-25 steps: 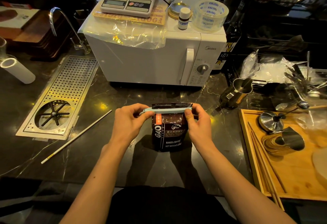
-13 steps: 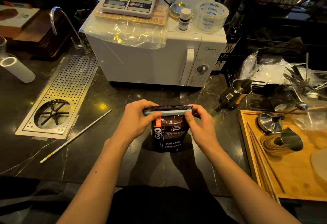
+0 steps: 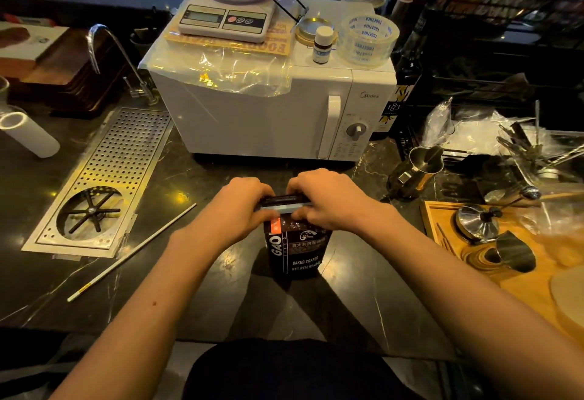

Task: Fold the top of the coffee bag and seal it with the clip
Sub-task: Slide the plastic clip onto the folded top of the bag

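A dark coffee bag (image 3: 295, 249) with white lettering and an orange label stands upright on the black marble counter, just in front of me. A pale blue clip (image 3: 284, 209) lies across its folded top, mostly covered by my fingers. My left hand (image 3: 235, 213) grips the clip's left end and the bag top. My right hand (image 3: 331, 200) presses down on the right end, fingers curled over the fold. The two hands nearly meet above the bag.
A white microwave (image 3: 268, 115) with a kitchen scale (image 3: 226, 17) and tape roll (image 3: 366, 40) on top stands behind the bag. A perforated metal drain tray (image 3: 104, 184) and a thin white stick (image 3: 132, 247) lie left. A steel pitcher (image 3: 417, 172) and a wooden tray (image 3: 521, 276) with tools sit right.
Both hands have closed in over the bag's top and pushed it down and forward. The fold and clip, seen nearly whole before, are now largely covered by my fingers.
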The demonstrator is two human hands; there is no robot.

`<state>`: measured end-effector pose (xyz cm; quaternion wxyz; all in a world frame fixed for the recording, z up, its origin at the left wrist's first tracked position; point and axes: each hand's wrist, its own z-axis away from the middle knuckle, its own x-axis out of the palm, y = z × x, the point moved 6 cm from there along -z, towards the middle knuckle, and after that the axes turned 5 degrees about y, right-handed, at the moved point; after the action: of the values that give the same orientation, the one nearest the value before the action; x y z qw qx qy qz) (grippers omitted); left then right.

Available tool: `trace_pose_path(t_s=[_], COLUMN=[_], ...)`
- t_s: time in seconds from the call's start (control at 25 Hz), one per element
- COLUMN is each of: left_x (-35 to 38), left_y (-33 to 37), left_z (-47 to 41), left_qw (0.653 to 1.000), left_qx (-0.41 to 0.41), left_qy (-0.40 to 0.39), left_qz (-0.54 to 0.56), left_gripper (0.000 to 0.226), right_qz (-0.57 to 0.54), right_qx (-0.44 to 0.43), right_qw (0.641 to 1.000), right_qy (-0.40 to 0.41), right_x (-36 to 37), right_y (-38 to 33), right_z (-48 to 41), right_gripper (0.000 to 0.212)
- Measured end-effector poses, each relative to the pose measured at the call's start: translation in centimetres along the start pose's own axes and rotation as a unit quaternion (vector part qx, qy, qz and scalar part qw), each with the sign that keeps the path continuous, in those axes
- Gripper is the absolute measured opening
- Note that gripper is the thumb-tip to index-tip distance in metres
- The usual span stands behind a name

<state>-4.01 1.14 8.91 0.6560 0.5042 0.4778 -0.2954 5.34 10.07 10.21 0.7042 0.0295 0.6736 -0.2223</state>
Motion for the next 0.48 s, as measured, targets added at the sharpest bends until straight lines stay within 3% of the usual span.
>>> trace_pose_path(t_s=[0.32,0.48], left_x=[-0.13,0.11], left_y=[0.76,0.98], left_z=[-0.98,-0.49], left_qw=[0.998,0.998], left_qx=[0.013,0.013], left_qy=[-0.026,-0.020], left_qz=[-0.060,-0.053], left_gripper=[0.023,0.023], right_qz=[-0.063,-0.038], right_qx=[0.034,0.043], right_qw=[0.997,0.998], right_qy=[0.016,0.039], right_x=[0.23,0.24], right_y=[0.08,-0.22], right_z=[0.06,0.12], right_gripper=[0.027,0.021])
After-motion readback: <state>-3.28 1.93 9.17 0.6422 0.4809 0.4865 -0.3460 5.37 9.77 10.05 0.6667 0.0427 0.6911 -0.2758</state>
